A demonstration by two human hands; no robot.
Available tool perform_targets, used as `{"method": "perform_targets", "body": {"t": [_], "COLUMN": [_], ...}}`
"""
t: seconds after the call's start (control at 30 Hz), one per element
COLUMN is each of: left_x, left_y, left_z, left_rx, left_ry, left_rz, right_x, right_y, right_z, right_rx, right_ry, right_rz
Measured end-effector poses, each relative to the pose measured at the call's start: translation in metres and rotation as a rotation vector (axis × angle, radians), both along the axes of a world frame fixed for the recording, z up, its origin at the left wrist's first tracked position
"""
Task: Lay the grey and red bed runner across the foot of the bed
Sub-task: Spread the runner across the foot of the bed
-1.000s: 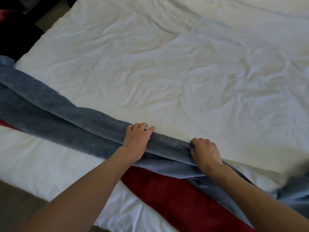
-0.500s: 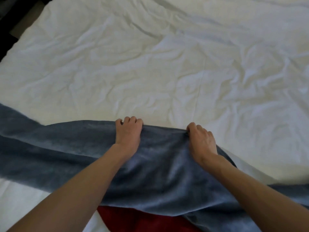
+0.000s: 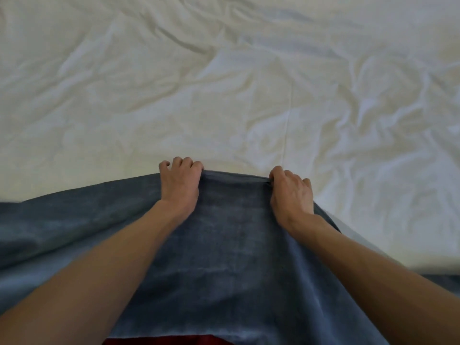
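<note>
Fingers (image 3: 185, 163) of both hands are curled over the far edge of the grey bed runner (image 3: 231, 245), red showing underneath; arms are outstretched.

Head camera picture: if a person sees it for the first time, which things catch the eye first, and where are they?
The two bare hands, left hand and right hand, lie in the middle, both gripping the far edge of the grey and red bed runner. The runner fills the lower part, grey, with a small red strip at the bottom edge. Beyond it the wrinkled white bed cover fills the upper part.
</note>
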State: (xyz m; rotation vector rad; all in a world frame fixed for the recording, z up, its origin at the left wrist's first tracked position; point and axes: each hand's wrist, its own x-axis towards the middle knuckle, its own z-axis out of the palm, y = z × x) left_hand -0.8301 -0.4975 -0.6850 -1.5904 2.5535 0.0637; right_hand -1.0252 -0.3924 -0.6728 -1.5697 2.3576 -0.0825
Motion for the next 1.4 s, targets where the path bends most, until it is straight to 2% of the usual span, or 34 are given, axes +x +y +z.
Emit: {"method": "perform_targets", "body": {"t": [0.3, 0.43, 0.53, 0.7, 0.87, 1.03, 1.17, 1.4], "left_x": [0.012, 0.02, 0.03, 0.037, 0.042, 0.088, 0.126, 0.222], "left_y": [0.007, 0.03, 0.047, 0.051, 0.079, 0.14, 0.167, 0.209], "left_z": [-0.022, -0.018, -0.025, -0.035, -0.023, -0.011, -0.005, 0.016], "left_rx": [-0.058, -0.001, 0.077, 0.101, 0.143, 0.194, 0.192, 0.027], "left_ry": [0.215, 0.14, 0.059, -0.047, 0.051, 0.029, 0.022, 0.153], "left_rz": [-0.054, -0.115, -0.17, -0.172, -0.131, -0.179, -0.123, -0.181], "right_x": [0.014, 0.036, 0.043, 0.044, 0.074, 0.126, 0.161, 0.254], "right_y": [0.012, 0.028, 0.035, 0.036, 0.059, 0.12, 0.146, 0.203], "right_z": [-0.033, -0.032, -0.039, -0.048, -0.035, -0.017, -0.007, 0.004], "right_rx": [-0.075, -0.072, 0.015, 0.058, 0.025, -0.019, -0.119, -0.251], "right_ry": [0.083, 0.09, 0.106, 0.133, 0.11, -0.023, -0.113, -0.141], "right_rz": [-0.009, 0.192, 0.279, 0.293, 0.24, 0.294, 0.234, 0.353]}}
